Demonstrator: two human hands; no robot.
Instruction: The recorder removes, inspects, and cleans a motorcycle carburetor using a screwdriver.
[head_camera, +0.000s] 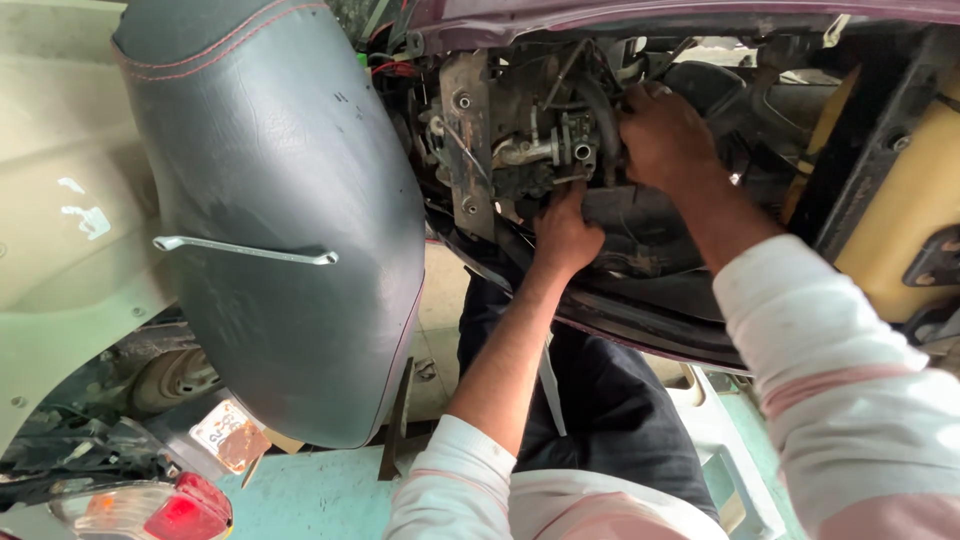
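Both your hands are inside the open engine bay of a scooter, under its raised dark seat (280, 200). Your left hand (565, 235) comes up from below, its fingers pressed against the underside of the metal carburetor (560, 150); whether the grip is closed on anything there you cannot tell, because the fingertips are hidden behind the part. Your right hand (665, 135) reaches in from the right and curls around the black rubber hose (600, 115) just beside the carburetor's right side, the grip clamped on it. The carburetor sits in the middle of the bay, just right of a rusty upright metal bracket (468, 140) with bolts in it, and just above the black plastic tray (640, 230) that runs along the bay's lower edge. A slim silver wrench (245, 251) lies across the seat, well apart from both hands. To the far right a yellow tank (900, 220) stands behind a black frame bar. In the lower left corner a red tail lamp (185, 515) shows above the pale green floor (320, 490).
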